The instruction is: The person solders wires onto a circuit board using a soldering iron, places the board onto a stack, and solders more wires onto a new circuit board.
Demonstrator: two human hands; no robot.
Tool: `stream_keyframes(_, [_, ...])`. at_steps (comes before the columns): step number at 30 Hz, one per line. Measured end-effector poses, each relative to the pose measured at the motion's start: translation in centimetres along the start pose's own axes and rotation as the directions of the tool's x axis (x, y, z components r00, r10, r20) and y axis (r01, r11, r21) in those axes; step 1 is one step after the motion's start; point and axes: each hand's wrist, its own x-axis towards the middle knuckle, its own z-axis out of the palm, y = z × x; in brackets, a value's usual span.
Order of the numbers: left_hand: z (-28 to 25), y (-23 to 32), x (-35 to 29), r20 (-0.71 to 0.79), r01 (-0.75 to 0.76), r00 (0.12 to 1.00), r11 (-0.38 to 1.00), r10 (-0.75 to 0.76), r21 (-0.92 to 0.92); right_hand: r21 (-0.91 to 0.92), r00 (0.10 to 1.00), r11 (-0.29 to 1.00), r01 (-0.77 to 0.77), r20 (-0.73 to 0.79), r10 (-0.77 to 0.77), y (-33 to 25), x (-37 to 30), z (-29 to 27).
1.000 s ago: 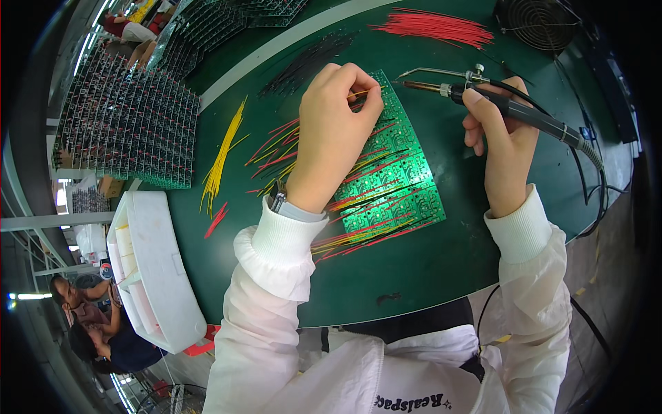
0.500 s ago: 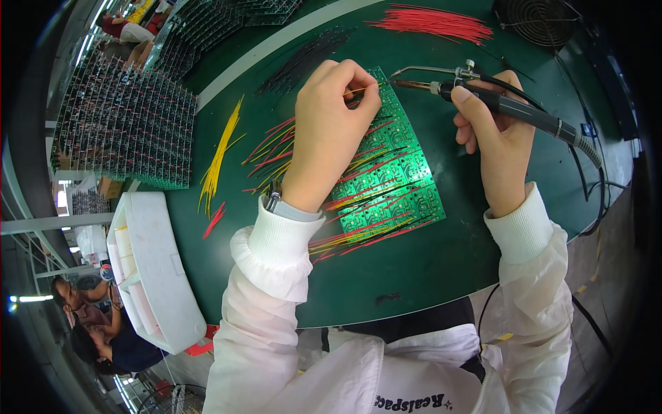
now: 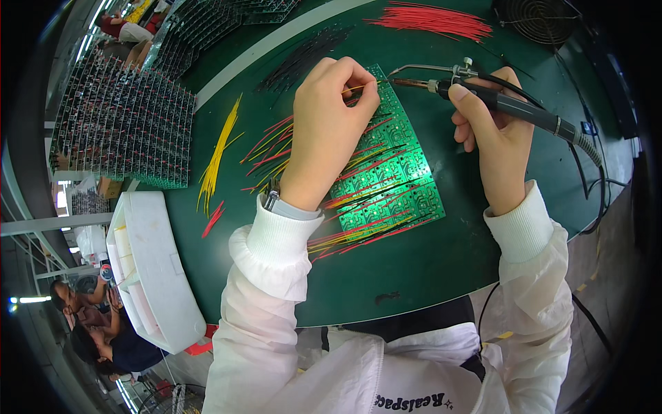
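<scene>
1. Head view: green circuit board (image 3: pixel 386 183) lies mid-surface, many wires already fitted across it.
2. Left hand (image 3: pixel 329 127) pinches a wire (image 3: pixel 353 87) at the board's far edge.
3. Right hand (image 3: pixel 491 141) grips the soldering iron (image 3: pixel 503 103) just right of the board; that joint looks unsoldered.
4. Loose red wires (image 3: pixel 431 18) lie beyond the board, unused.

Bright overhead light glares off the circuit board (image 3: pixel 389 176); fisheye edges bend darkly.

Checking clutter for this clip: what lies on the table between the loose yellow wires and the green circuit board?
In the head view, a fan of red, yellow and black wire ends sticks out from the green circuit board toward the loose yellow wires; otherwise only bare green table.
</scene>
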Motion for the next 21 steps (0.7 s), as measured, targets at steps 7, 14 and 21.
stream_keyframes(7, [0.0,0.1,-0.1,-0.001,0.007,1.000,1.000,-0.007,-0.009,-0.005,1.000,1.000,0.007,0.008,-0.007,0.0,-0.1,0.0])
stream_keyframes(14, [0.0,0.2,0.1,0.008,0.025,1.000,1.000,-0.025,-0.009,0.002,0.999,1.000,0.012,-0.049,-0.012,-0.4,-0.1,-0.2])
stream_keyframes(21, [-1.8,-0.3,0.8,0.036,-0.040,0.999,0.996,0.038,0.083,0.013,0.997,1.000,0.011,-0.071,-0.010,-0.2,0.2,-0.4])
